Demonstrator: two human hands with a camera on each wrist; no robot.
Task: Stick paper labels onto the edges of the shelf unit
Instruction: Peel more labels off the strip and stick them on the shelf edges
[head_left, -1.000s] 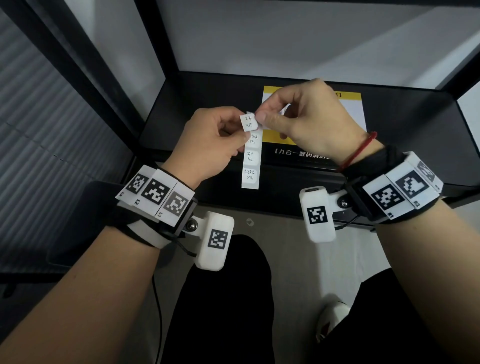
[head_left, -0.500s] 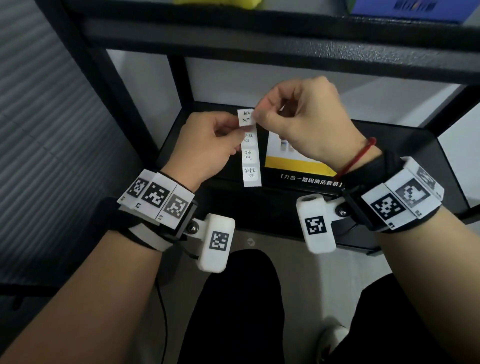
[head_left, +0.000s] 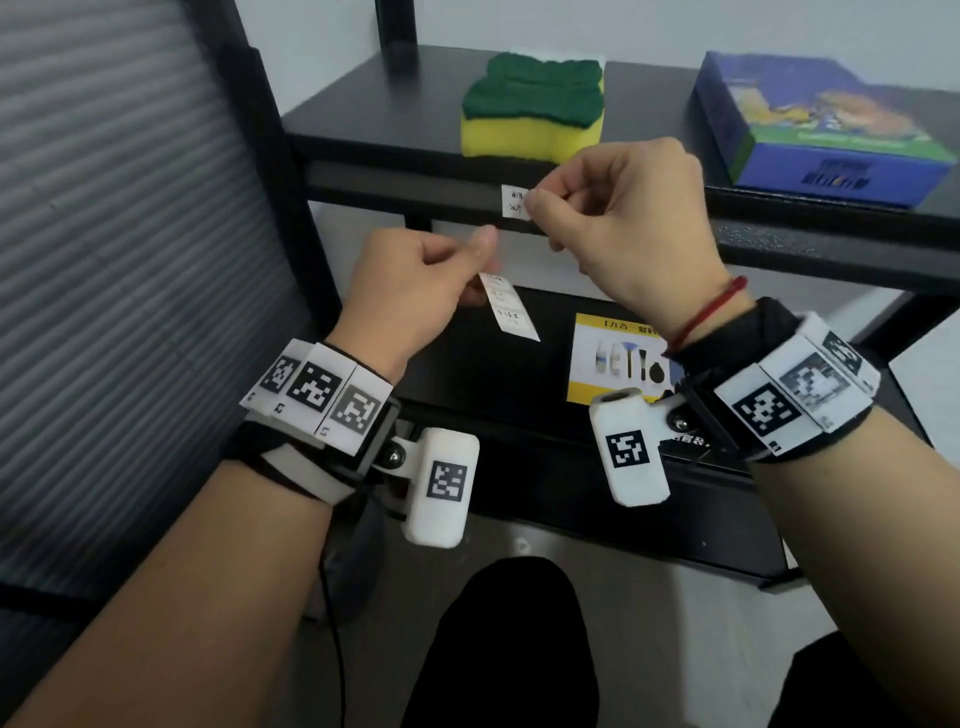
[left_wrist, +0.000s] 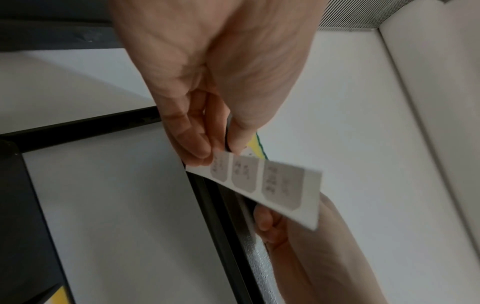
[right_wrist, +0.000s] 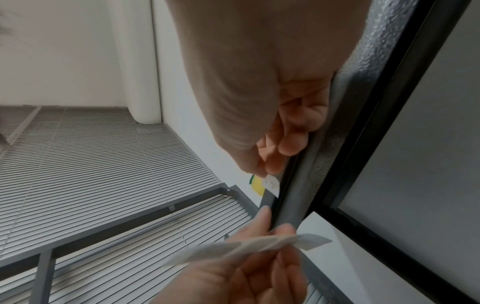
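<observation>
Head view: right hand (head_left: 623, 218) pinches a single paper label (head_left: 514, 201) by its right margin, thumb and forefinger closed on it, held at the front edge of the upper shelf (head_left: 810, 244), beneath the sponge (head_left: 535, 104); contact cannot be confirmed. Left hand (head_left: 415, 280) pinches the backing strip (head_left: 509, 309) carrying three labels. Judged weightless, limp, adhesive-backed: hold by margin only. Shelf edge is dark textured metal; wall behind is white.

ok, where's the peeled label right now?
Head view: peeled label pinched by the right hand at the upper shelf's front edge, just below the sponge.
</observation>
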